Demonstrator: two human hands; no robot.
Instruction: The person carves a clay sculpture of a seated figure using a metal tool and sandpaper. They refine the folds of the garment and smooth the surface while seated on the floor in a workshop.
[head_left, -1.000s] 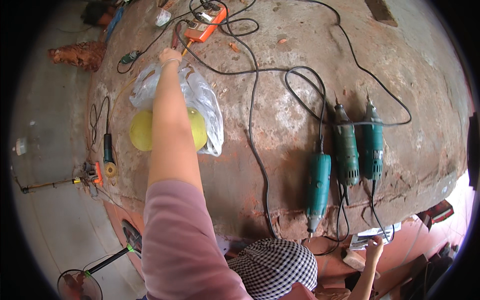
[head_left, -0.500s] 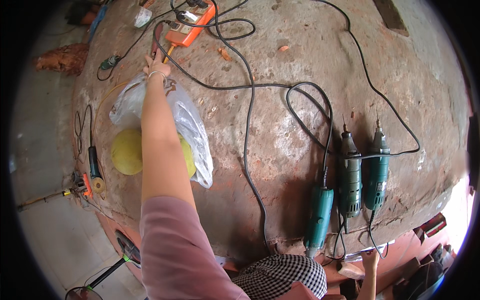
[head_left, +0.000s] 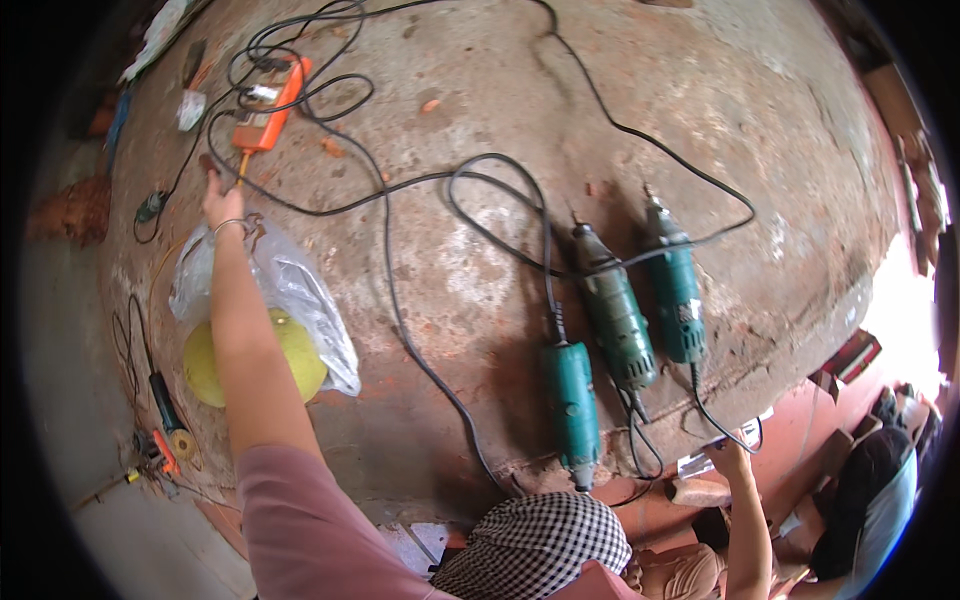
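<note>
My left hand (head_left: 222, 203) reaches to the far left, its fingers closed on a slim reddish-brown object (head_left: 207, 162), mostly hidden and blurred. Just beyond lies an orange power strip (head_left: 268, 125) with plugs and a yellow cord. Under my left forearm are yellow-green round fruits like pomelos (head_left: 300, 365), beside a clear plastic bag (head_left: 318, 322). My right hand (head_left: 732, 458) is low at the right, by the near edge of the stone-like work surface (head_left: 480, 250). Its fingers are curled, and what they hold is hidden. White paper (head_left: 695, 465) lies beside it.
Three green power tools, a left one (head_left: 572, 410), a middle one (head_left: 615, 310) and a right one (head_left: 675, 285), lie at the right. Black cables (head_left: 395, 290) loop across the surface. An angle grinder (head_left: 170, 415) is at the left edge. A checkered cloth shape (head_left: 550, 535) fills the bottom.
The view has swung, so the tools and power strip sit further left. My left hand has drawn back slightly from the strip with the reddish-brown object. More of my right forearm shows.
</note>
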